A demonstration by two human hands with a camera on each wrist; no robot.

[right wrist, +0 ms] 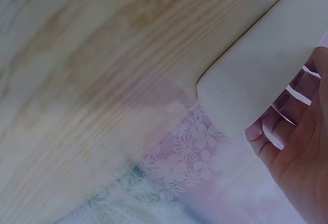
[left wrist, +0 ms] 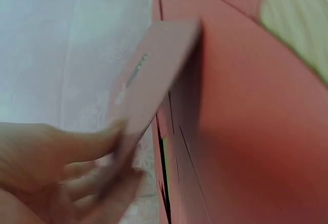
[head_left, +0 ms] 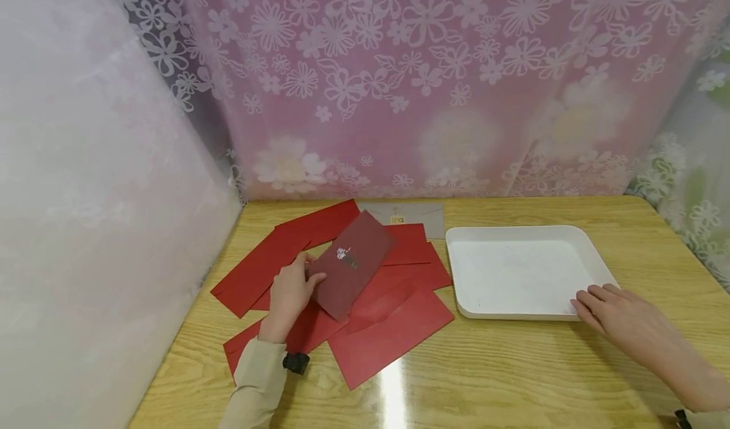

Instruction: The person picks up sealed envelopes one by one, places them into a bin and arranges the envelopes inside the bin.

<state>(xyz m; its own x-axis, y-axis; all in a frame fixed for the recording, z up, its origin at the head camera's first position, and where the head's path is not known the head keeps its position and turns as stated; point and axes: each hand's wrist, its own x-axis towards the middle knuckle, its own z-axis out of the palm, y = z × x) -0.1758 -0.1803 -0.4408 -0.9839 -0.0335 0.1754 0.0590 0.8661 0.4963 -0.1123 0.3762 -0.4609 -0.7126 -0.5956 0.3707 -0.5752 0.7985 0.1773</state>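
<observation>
Sleeved left grip point(head_left: 289, 294) pinches maroon envelope point(head_left: 356, 274); right grip point(head_left: 618, 315) holds tray point(head_left: 519, 274) on wooden table point(head_left: 473, 378), floral curtain point(head_left: 376, 144) behind.

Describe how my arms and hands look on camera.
The left hand and right hand are ungloved. The left sleeve is plain beige, with a small black device by its cuff. A similar right sleeve and black piece barely enter the head view.
</observation>
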